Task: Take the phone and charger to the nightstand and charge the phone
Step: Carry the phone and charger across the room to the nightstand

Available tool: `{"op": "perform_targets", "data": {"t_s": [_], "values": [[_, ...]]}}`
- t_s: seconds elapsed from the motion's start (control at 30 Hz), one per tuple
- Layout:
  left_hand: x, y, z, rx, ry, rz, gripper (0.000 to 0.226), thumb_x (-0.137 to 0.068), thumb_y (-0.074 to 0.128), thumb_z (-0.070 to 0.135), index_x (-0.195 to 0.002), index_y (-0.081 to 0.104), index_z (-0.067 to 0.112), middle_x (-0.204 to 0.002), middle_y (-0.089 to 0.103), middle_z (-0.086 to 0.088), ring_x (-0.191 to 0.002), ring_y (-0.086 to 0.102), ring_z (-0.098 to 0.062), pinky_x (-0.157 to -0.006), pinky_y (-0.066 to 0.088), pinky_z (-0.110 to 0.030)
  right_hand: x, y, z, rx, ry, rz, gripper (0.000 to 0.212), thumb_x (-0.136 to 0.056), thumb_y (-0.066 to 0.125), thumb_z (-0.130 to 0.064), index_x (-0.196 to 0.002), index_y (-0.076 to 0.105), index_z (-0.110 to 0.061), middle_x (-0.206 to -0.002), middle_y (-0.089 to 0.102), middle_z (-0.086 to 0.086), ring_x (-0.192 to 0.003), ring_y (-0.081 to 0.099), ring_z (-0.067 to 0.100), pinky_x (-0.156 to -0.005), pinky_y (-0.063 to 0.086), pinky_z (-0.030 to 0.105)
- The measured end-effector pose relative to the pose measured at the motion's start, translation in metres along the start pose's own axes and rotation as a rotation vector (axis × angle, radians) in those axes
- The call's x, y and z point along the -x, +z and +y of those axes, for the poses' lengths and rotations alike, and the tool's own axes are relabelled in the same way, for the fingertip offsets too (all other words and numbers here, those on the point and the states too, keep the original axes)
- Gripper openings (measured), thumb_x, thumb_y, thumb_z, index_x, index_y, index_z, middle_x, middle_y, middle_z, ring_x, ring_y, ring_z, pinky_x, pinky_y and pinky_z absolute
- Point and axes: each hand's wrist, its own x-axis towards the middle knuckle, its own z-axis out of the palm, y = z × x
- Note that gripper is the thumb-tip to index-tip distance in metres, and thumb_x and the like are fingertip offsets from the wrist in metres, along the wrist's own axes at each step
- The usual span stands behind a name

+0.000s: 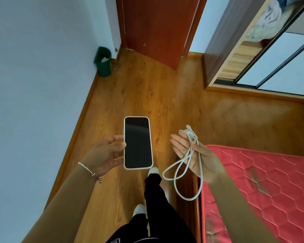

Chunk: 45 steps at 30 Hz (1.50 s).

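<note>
My left hand [106,153] holds a phone [138,142] in a pale case by its left edge, dark screen facing up. To its right, my right hand [195,155] lies palm up with a white charger cable [186,165] across it. The cable's plug ends bunch near the fingertips, and its loops hang below the hand. Both hands are out in front of me above the wooden floor. No nightstand is in view.
A green waste bin [104,61] stands in the left corner by the wall. A red-brown door [158,28] is straight ahead, a wardrobe with sliding doors [263,55] at the right. A bed with a red mattress [270,186] fills the lower right. My legs and white shoes show below.
</note>
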Motion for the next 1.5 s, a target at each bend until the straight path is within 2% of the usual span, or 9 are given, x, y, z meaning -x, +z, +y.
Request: {"op": "perform_targets", "data": {"t_s": [0.1, 0.2, 0.33, 0.47, 0.57, 0.7, 0.93, 1.1, 1.5], "values": [[-0.024, 0.005, 0.020, -0.005, 0.007, -0.005, 0.027, -0.091, 0.053, 0.007, -0.118, 0.056, 0.010, -0.107, 0.070, -0.012, -0.093, 0.070, -0.026, -0.062, 0.057, -0.032, -0.032, 0.000, -0.023, -0.121, -0.006, -0.072, 0.042, -0.090, 0.038, -0.009, -0.130, 0.047, 0.002, -0.130, 0.057, 0.025, -0.119, 0.058, 0.032, -0.099, 0.048, 0.042], [-0.051, 0.012, 0.044, 0.011, 0.026, 0.022, 0.033, -0.089, 0.055, 0.008, -0.122, 0.054, 0.009, -0.113, 0.069, -0.013, -0.096, 0.070, -0.029, -0.062, 0.058, -0.035, -0.066, -0.006, -0.047, -0.116, 0.007, -0.156, 0.044, -0.093, 0.037, -0.008, -0.136, 0.039, 0.002, -0.134, 0.054, 0.024, -0.124, 0.053, 0.032, -0.099, 0.048, 0.040], [-0.084, 0.031, 0.080, 0.006, 0.030, 0.050, 0.033, -0.089, 0.055, 0.009, -0.122, 0.053, 0.006, -0.116, 0.065, -0.016, -0.096, 0.068, -0.031, -0.062, 0.058, -0.036, -0.101, -0.005, -0.087, -0.149, -0.023, -0.216, 0.043, -0.094, 0.036, -0.008, -0.136, 0.040, 0.000, -0.136, 0.053, 0.023, -0.127, 0.051, 0.032, -0.099, 0.048, 0.040], [-0.113, 0.049, 0.112, -0.048, 0.060, 0.055, 0.023, -0.090, 0.054, 0.010, -0.113, 0.058, 0.011, -0.103, 0.069, -0.011, -0.085, 0.072, -0.025, -0.059, 0.057, -0.033, -0.132, -0.008, -0.118, -0.193, -0.028, -0.237, 0.042, -0.094, 0.036, -0.008, -0.134, 0.043, -0.001, -0.136, 0.053, 0.023, -0.126, 0.052, 0.032, -0.101, 0.047, 0.041], [-0.133, 0.057, 0.130, -0.071, 0.061, 0.070, 0.025, -0.092, 0.052, 0.012, -0.116, 0.057, 0.013, -0.109, 0.067, -0.011, -0.095, 0.068, -0.030, -0.062, 0.058, -0.035, -0.153, -0.009, -0.134, -0.208, -0.021, -0.251, 0.041, -0.094, 0.038, -0.007, -0.134, 0.045, -0.001, -0.138, 0.051, 0.023, -0.127, 0.051, 0.032, -0.101, 0.047, 0.041], [-0.156, 0.061, 0.148, -0.077, 0.061, 0.075, 0.020, -0.091, 0.052, 0.012, -0.110, 0.059, 0.015, -0.106, 0.067, -0.009, -0.089, 0.069, -0.027, -0.058, 0.058, -0.034, -0.176, -0.014, -0.147, -0.233, -0.006, -0.268, 0.043, -0.094, 0.038, -0.008, -0.136, 0.041, -0.001, -0.137, 0.053, 0.022, -0.127, 0.051, 0.032, -0.101, 0.046, 0.041], [-0.207, 0.055, 0.185, -0.067, 0.029, 0.012, 0.029, -0.093, 0.050, 0.010, -0.121, 0.056, 0.012, -0.114, 0.068, -0.011, -0.105, 0.065, -0.032, -0.071, 0.057, -0.039, -0.222, -0.011, -0.170, -0.262, -0.031, -0.218, 0.043, -0.095, 0.035, -0.008, -0.136, 0.042, 0.001, -0.136, 0.053, 0.024, -0.126, 0.052, 0.033, -0.097, 0.049, 0.041], [-0.258, 0.052, 0.227, -0.097, 0.024, -0.065, 0.022, -0.091, 0.050, 0.009, -0.111, 0.060, 0.014, -0.095, 0.075, -0.004, -0.088, 0.071, -0.024, -0.060, 0.057, -0.034, -0.264, -0.002, -0.190, -0.267, -0.071, -0.165, 0.040, -0.094, 0.035, -0.008, -0.129, 0.051, 0.002, -0.134, 0.054, 0.023, -0.124, 0.054, 0.031, -0.097, 0.049, 0.040], [-0.388, 0.033, 0.379, -0.174, 0.091, -0.225, 0.027, -0.089, 0.052, 0.004, -0.114, 0.059, 0.013, -0.106, 0.072, -0.008, -0.091, 0.071, -0.023, -0.062, 0.057, -0.032, -0.395, 0.075, -0.249, -0.409, -0.250, 0.013, 0.046, -0.091, 0.039, -0.010, -0.134, 0.041, 0.003, -0.130, 0.059, 0.021, -0.117, 0.060, 0.029, -0.095, 0.051, 0.040]]}}
